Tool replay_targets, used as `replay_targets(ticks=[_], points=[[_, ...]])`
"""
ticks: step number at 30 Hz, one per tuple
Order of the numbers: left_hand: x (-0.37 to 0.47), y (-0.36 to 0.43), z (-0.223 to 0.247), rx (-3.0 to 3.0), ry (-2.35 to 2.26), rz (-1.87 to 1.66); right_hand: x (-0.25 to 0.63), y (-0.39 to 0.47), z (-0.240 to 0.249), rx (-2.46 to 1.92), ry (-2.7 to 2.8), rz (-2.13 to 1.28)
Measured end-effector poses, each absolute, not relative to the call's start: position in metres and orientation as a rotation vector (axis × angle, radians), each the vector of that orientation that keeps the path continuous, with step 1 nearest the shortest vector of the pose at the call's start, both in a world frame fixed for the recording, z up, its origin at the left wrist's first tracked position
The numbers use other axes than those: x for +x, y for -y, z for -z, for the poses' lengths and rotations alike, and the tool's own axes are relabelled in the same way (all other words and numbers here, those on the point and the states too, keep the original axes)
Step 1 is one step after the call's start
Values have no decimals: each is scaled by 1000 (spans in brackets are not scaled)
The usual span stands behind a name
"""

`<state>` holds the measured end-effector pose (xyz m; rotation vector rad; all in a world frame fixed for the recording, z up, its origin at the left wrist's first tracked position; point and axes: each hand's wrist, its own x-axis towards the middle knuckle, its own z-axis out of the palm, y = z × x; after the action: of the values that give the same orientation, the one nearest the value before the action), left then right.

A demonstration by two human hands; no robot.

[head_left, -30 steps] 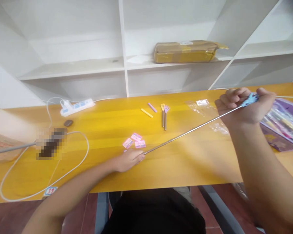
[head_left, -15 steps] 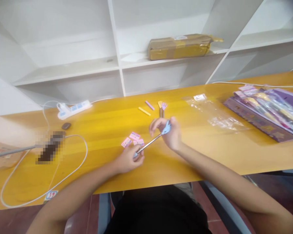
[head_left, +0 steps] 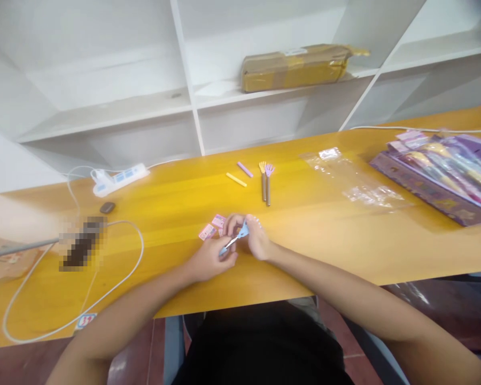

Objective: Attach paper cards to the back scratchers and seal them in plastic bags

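A telescopic back scratcher with a light blue claw head [head_left: 243, 230], a short metal rod and a blue handle end spans my two hands. My left hand [head_left: 209, 260] is closed around the handle end. Bent about the claw head, my right hand [head_left: 257, 240] grips it with the thumb side and fingers. Pink printed cards [head_left: 207, 231] lie just beyond my left hand, partly hidden by the fingers. Farther back are a yellow-headed back scratcher [head_left: 263, 184] and a purple-headed one [head_left: 269, 187], side by side. A yellow stick [head_left: 236, 179] and a purple stick [head_left: 245, 169] rest left of them.
Clear plastic bags [head_left: 336, 171] lie to the right, before a purple box [head_left: 420, 190] of wrapped items. At the left are a power strip [head_left: 120, 179], a small dark object [head_left: 108, 207] and a looped white cable [head_left: 141, 256]. A taped carton [head_left: 296, 69] sits on the shelf.
My right hand has moved left and toward me with the claw head, nearing my left hand. The metal rod has slid in and looks much shorter.
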<state>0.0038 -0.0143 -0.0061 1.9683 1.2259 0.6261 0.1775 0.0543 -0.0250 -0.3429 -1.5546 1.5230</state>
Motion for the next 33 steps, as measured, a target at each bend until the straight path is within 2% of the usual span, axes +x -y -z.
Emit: replay_targets(ticks=[7, 13, 22, 29, 33], points=[[2, 10, 5, 1864, -1217, -543, 175, -59, 21, -470, 1522, -1472], [1, 9, 1, 1764, -1105, -535, 175, -58, 23, -475, 1481, -1480], [2, 8, 0, 1807, -1171, -464, 175, -56, 30, -420, 1472, -1451], [2, 6, -7, 1828, -1180, -482, 180, -58, 14, -453, 1517, -1397], [2, 8, -8, 1833, -1167, -492, 191, -61, -4, -401, 1566, -1559]])
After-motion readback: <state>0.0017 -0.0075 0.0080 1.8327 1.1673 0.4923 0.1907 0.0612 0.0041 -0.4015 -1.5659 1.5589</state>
